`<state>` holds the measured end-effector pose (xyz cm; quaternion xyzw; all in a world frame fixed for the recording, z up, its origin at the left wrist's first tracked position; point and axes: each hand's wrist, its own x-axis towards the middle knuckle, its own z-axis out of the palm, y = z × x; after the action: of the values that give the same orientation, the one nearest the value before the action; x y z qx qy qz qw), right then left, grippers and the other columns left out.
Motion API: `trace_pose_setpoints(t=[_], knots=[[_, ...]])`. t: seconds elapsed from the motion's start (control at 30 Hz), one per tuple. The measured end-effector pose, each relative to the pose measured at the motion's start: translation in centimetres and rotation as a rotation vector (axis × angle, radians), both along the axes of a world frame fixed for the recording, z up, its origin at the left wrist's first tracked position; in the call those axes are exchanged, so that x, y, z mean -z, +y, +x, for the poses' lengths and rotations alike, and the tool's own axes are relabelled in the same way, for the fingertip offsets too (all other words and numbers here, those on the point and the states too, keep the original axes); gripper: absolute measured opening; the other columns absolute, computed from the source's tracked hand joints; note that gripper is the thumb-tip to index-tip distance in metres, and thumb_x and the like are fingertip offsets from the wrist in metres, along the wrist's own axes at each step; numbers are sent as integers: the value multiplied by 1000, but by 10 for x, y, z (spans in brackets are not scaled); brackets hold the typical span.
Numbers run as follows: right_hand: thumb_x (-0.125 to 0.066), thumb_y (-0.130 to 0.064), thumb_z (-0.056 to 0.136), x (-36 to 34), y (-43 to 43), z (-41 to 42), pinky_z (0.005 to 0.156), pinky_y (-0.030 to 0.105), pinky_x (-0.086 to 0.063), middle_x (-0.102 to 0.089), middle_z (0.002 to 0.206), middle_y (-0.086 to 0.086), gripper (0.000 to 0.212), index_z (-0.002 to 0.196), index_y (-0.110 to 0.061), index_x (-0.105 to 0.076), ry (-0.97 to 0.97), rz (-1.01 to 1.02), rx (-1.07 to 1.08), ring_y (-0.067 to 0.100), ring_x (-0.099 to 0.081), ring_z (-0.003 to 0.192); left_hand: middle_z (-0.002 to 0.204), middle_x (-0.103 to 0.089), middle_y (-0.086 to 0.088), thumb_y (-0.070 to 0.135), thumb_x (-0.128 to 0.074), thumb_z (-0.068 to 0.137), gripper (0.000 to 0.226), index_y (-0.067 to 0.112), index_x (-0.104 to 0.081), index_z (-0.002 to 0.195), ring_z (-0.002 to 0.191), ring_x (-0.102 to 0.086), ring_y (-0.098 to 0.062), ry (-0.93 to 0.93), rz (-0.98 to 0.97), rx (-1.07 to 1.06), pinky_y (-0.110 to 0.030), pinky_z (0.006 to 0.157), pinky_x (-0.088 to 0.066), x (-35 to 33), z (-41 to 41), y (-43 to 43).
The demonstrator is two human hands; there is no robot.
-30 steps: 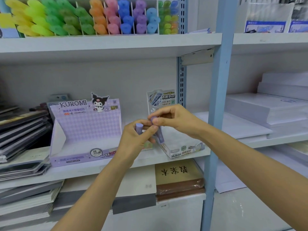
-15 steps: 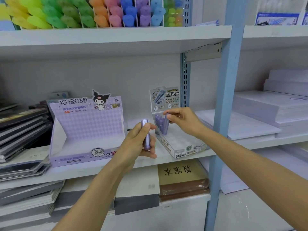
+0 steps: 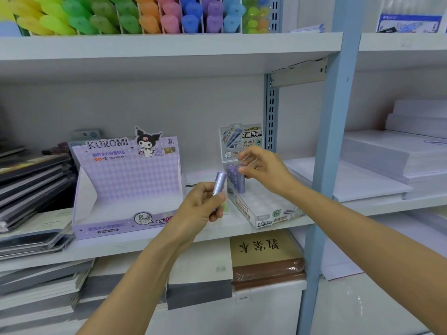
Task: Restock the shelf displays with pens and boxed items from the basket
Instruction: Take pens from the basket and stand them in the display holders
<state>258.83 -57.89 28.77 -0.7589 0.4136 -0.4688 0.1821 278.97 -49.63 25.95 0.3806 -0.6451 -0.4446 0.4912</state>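
My left grip (image 3: 200, 206) clasped a lilac tube (image 3: 219, 186), right grip (image 3: 263, 170) at racked tubes (image 3: 235, 181), hold unclear; stocking the tray (image 3: 273, 218), upright seating probably due next.

Both bare forearms reach forward and upward. The left hand (image 3: 202, 205) is in the middle, with its fingers curled round a purple tube (image 3: 219, 183) and the thumb pressed on it. The right hand (image 3: 264, 171) is a little higher and just to the right, palm down, fingers loosely bent and spread. It is not clear whether they pinch anything.
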Motion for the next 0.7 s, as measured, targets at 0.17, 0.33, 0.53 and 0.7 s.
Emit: trace_pose_setpoints(t=[0.17, 0.33, 0.53, 0.7], knots=[[-74, -10, 83, 8, 2, 6, 77, 31, -56, -66, 84, -7, 10, 82, -18, -67, 116, -58, 57, 8, -63, 77, 60, -59, 0, 11, -56, 96, 14, 10, -61, 109, 54, -49, -8, -18, -61, -52, -19, 56, -43, 0, 5, -2], [-67, -20, 90, -8, 17, -2, 89, 27, -53, -61, 120, -6, 25, 115, -25, -65, -7, -8, -92, 10, -63, 101, 73, -68, -9, 4, -56, 95, 17, 16, -69, 96, 58, -59, -8, -17, -83, -66, -20, 60, -50, -5, 6, 2], [-70, -13, 87, -12, 43, -3, 90, 30, -55, -70, 112, 2, 32, 119, -17, -68, 134, -8, -304, 16, -67, 99, 83, -74, -15, 8, -70, 86, 27, 8, -59, 111, 66, -69, -18, 120, -46, -82, -24, 61, -55, -12, -3, 6], [-63, -6, 91, -6, 51, -7, 76, 26, -54, -73, 92, 11, 24, 115, -2, -67, -172, 115, -340, 16, -68, 81, 89, -75, -8, 11, -72, 84, 27, 12, -65, 110, 75, -69, -18, 196, -160, -71, -26, 68, -57, -17, -8, 12]])
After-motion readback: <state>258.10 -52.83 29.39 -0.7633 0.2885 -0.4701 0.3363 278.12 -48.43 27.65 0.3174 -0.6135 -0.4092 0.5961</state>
